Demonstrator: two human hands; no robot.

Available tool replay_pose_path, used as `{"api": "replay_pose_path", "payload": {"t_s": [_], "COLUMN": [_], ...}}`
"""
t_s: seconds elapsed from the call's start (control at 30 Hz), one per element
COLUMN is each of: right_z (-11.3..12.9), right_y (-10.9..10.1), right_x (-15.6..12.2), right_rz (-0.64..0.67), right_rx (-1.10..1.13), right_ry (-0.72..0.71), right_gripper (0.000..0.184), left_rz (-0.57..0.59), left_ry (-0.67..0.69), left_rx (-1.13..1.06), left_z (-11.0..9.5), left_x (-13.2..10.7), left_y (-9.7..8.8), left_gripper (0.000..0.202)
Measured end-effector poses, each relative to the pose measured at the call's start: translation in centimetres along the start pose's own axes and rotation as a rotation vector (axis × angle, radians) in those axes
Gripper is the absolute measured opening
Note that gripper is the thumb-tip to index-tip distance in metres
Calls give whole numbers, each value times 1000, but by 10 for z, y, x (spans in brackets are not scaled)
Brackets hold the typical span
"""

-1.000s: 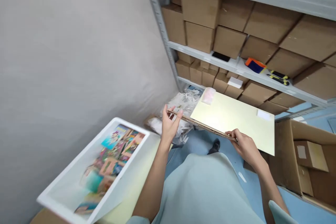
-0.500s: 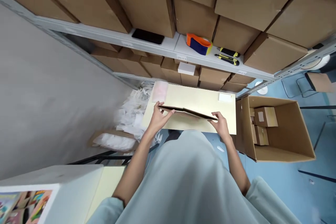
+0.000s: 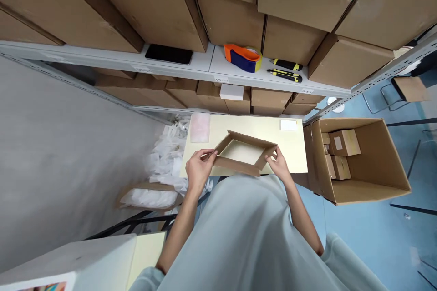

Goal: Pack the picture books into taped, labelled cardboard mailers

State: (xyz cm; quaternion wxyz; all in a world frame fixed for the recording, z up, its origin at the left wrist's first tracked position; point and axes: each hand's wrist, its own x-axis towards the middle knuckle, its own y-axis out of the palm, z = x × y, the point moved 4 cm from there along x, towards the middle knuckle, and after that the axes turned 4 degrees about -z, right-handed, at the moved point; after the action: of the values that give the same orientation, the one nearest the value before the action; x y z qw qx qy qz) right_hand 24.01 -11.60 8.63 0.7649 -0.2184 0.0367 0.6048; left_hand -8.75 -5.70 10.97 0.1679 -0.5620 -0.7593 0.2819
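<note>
Between my hands is a small cardboard box, spread into a slanted four-sided frame. Through its open middle the pale tabletop shows. My left hand pinches the box's left corner, thumb and fingers closed on the edge. At the opposite end my right hand grips the right wall near its corner. On the pale yellow table around the box lie a pinkish wrapped packet at the back left and a small white card-like item at the back right.
A shelf above the table holds cardboard boxes, a black phone, an orange and blue tape dispenser and two cutters. To the right stands a large open carton with small boxes inside. White packing material lies left.
The cardboard box was nearly flat and has been opened out into a frame. My left hand has moved slightly down. The view has shifted a little.
</note>
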Motion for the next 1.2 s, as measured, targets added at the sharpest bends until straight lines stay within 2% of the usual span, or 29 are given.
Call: {"api": "replay_pose_path", "payload": {"t_s": [0.1, 0.23, 0.37, 0.47, 0.57, 0.63, 0.7, 0.73, 0.77, 0.83, 0.9, 0.97, 1.03, 1.1, 1.2], "right_z": [19, 39, 47, 45, 40, 34, 28, 24, 21, 14, 8, 5, 5, 7, 3], "right_y": [-9, -21, -17, -13, -14, -18, -24, -27, -31, -35, -37, -36, -33, -31, -28], "right_x": [15, 24, 23, 23, 19, 14, 9, 8, 9, 14, 22, 27, 30, 30, 28], "right_rz": [5, -67, -84, -51, 119, 302, 429, 442, 418, 275, 92, -22, -42, -10, 88], "right_rx": [-102, -425, -628, -651, -599, -572, -568, -567, -565, -571, -593, -613, -632, -664, -704], "right_ry": [-137, -240, -298, -285, -302, -326, -339, -345, -348, -333, -287, -251, -263, -307, -314], "right_gripper": [69, 60, 57, 54, 55, 71, 86, 83, 74, 55, 57, 78, 93, 88, 65], "left_rz": [20, 39, 90, 167, 285, 342, 342, 307, 246, 102, 44, 82, 125, 149, 171], "left_ry": [57, 202, 235, 252, 350, 388, 368, 342, 312, 280, 334, 446, 538, 574, 474], "left_rx": [70, 150, 157, 103, 51, 34, 16, 3, -5, 1, 28, 59, 78, 83, 44], "left_z": [-14, -28, -32, -32, -31, -27, -22, -20, -19, -19, -22, -25, -23, -15, 4], "left_x": [-13, -28, -38, -44, -50, -52, -50, -47, -42, -31, -18, -7, -1, -1, -6], "left_y": [-2, 6, 22, 34, 44, 51, 56, 58, 60, 63, 67, 71, 72, 71, 75], "left_gripper": [25, 18, 17, 29, 38, 40, 46, 53, 63, 86, 98, 85, 57, 33, 26]}}
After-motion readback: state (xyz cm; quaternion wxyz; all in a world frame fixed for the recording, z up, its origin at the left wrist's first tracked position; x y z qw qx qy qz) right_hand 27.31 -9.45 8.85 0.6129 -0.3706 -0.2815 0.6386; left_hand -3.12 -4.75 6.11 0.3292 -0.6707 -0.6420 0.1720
